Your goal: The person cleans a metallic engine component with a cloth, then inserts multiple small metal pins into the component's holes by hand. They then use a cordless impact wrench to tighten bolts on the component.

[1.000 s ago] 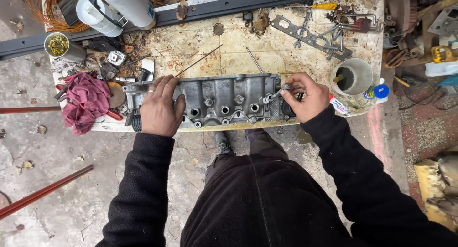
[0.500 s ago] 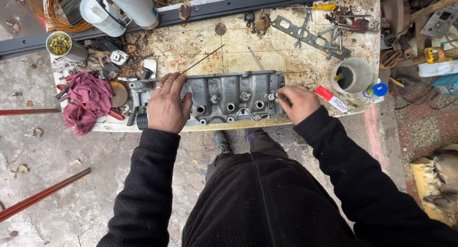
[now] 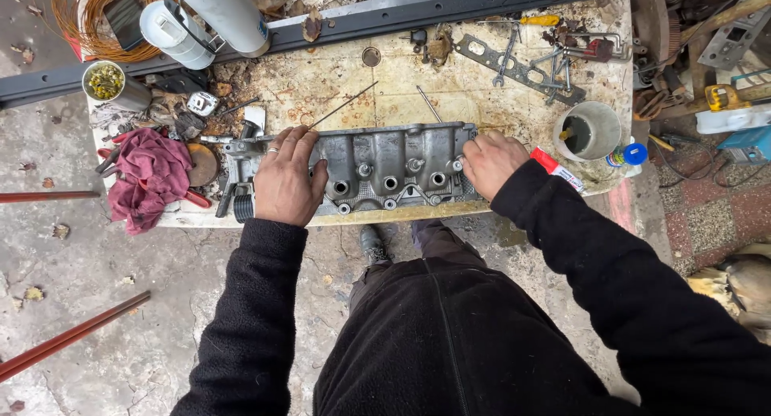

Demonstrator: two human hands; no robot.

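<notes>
A grey metal cylinder head lies lengthwise near the front edge of a stained white bench. My left hand rests flat on its left end, fingers spread, a ring on one finger. At the right end, my right hand is curled with its fingers closed around the casting's edge. Whether it also holds a small tool is hidden. Several round holes run along the casting's near side.
A crumpled red rag lies left of the casting. A white cup of dark liquid, a small bottle with a blue cap and a red-and-white tube sit to the right. Wrenches, thin rods and a tin are farther back.
My right hand has slid down from the casting's upper right corner to grip its right end. The left hand stays on the left end. The view has shifted slightly.
</notes>
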